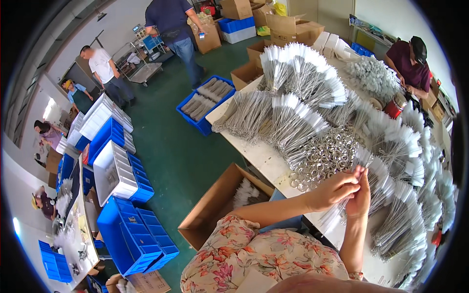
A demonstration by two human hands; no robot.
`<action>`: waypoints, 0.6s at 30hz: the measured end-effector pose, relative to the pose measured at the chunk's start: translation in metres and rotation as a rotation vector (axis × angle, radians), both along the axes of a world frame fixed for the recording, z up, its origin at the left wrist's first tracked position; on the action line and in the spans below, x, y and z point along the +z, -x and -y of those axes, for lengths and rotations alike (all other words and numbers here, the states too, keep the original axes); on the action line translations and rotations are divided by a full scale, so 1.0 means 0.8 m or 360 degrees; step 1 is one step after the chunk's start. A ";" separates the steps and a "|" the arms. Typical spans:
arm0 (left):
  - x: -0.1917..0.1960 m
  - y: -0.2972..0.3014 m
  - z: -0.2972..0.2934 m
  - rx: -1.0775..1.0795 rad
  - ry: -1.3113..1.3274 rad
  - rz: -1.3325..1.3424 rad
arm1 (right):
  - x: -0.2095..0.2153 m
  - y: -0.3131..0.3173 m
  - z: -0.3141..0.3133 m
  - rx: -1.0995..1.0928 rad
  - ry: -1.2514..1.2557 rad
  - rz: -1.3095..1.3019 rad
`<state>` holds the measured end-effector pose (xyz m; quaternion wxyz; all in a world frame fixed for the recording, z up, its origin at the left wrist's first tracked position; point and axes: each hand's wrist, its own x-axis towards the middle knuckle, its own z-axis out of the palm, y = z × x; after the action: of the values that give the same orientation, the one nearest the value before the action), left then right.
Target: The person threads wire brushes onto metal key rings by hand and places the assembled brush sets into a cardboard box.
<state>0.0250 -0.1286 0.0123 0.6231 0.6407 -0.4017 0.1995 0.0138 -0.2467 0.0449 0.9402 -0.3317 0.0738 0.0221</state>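
Note:
Over the worktable my left hand [338, 188] and my right hand [359, 196] meet, fingers closed around a bundle of thin wire-handled brushes [362, 157]. White bristle tips show above my fingers, and wire ends trail below toward the table edge. My fingers hide the bundle's middle. Just left of the hands spreads a heap of shiny metal rings [330, 150]. Beyond the rings, fanned bunches of brushes [298, 115] lie with white tips pointing away. More brush bunches [403, 219] cover the table to the right of my right hand.
An open cardboard box [207, 207] with brushes stands left of the worktable [261, 155]. A blue crate [188, 106] of brush bundles is on the floor. Blue and white bins [129, 239] are stacked at left. A co-worker [409, 66] sits across the table; other people stand farther off.

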 end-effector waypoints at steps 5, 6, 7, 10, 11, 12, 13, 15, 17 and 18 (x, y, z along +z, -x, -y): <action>0.056 -0.006 -0.047 0.0500 -0.0282 0.0546 | 0.030 0.015 0.054 0.0197 0.0518 0.0222; 0.068 -0.010 -0.058 0.0519 -0.0231 0.0296 | 0.032 0.023 0.056 0.0249 0.1056 0.0206; 0.064 -0.026 -0.063 0.0401 -0.0064 0.0256 | 0.046 0.031 0.032 0.0351 0.1688 0.0225; 0.059 -0.002 -0.034 -0.0240 -0.0351 -0.0095 | 0.013 0.043 0.000 0.0403 0.1871 0.0498; 0.058 0.014 -0.032 -0.0662 -0.0143 -0.0609 | 0.008 0.046 0.003 0.0391 0.1871 0.0476; 0.053 0.013 -0.037 -0.0682 -0.0146 -0.0619 | 0.004 0.051 0.007 0.0368 0.1829 0.0527; 0.042 0.005 -0.045 -0.0692 -0.0254 -0.0554 | 0.001 0.052 0.009 0.0337 0.1787 0.0583; 0.026 0.000 -0.053 -0.0501 -0.0388 -0.0221 | 0.009 0.063 0.021 0.0547 0.1584 0.0300; 0.024 0.007 -0.059 -0.0500 -0.0437 -0.0151 | 0.003 0.073 0.028 0.0787 0.1410 0.0114; 0.022 0.013 -0.060 -0.0477 -0.0480 -0.0072 | 0.002 0.079 0.031 0.0777 0.1405 0.0102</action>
<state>0.0148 -0.0809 0.0301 0.5518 0.6642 -0.5037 0.0278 -0.0495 -0.2717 0.0466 0.6796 -0.7057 -0.0325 0.1978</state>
